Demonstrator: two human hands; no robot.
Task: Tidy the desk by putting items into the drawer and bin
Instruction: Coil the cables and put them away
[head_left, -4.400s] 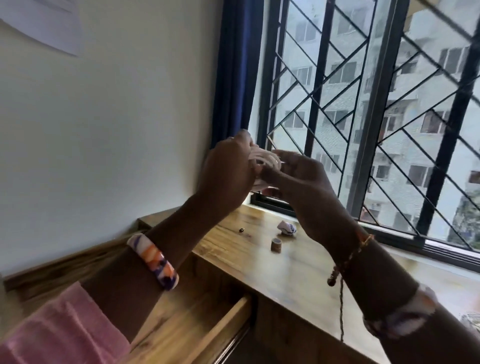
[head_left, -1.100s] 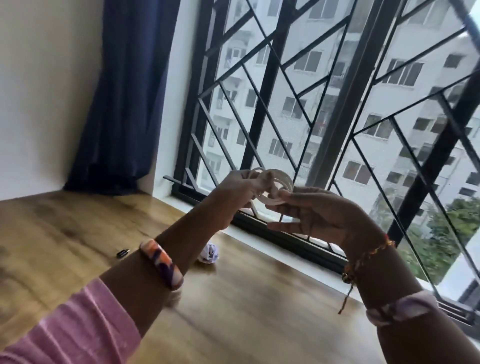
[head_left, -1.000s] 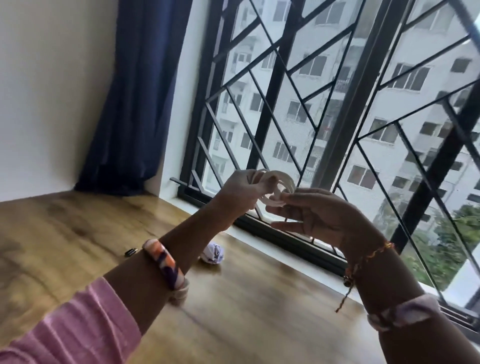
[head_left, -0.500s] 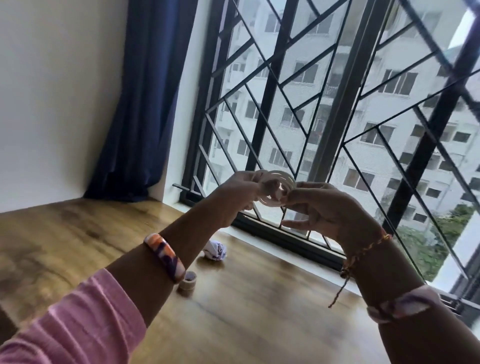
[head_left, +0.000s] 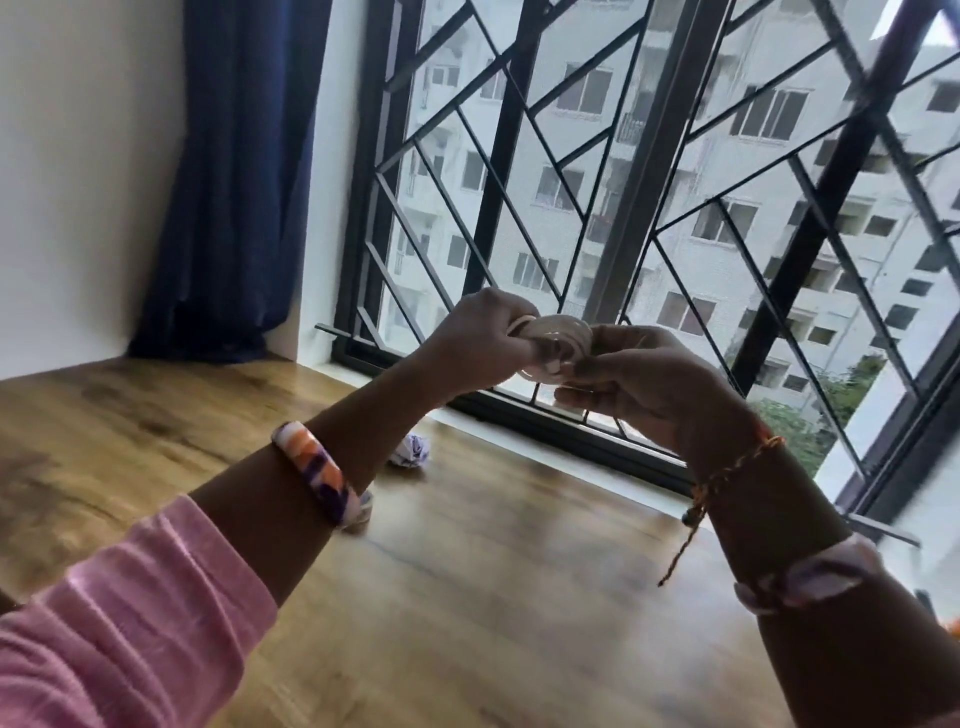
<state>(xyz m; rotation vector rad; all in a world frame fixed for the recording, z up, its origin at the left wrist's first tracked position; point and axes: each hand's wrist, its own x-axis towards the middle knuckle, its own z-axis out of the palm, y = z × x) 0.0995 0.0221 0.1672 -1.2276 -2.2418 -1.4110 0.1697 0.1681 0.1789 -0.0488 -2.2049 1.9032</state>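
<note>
Both arms raised over desk (head_left: 467, 597), left hand (head_left: 480, 338) and right hand (head_left: 639, 379) gripping tape roll (head_left: 558, 340)

A pale tape roll (head_left: 558, 343) is held up before the barred window (head_left: 623, 182) between the left hand (head_left: 480, 343) and the right hand (head_left: 641, 382), both pinching it, above the wooden desk (head_left: 493, 597), on which a crumpled paper ball (head_left: 410, 452) lies.

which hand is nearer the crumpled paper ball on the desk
Left. The left hand is raised above the crumpled paper ball, slightly to its right; the right hand is raised further right. Both grip a tape roll.
</note>
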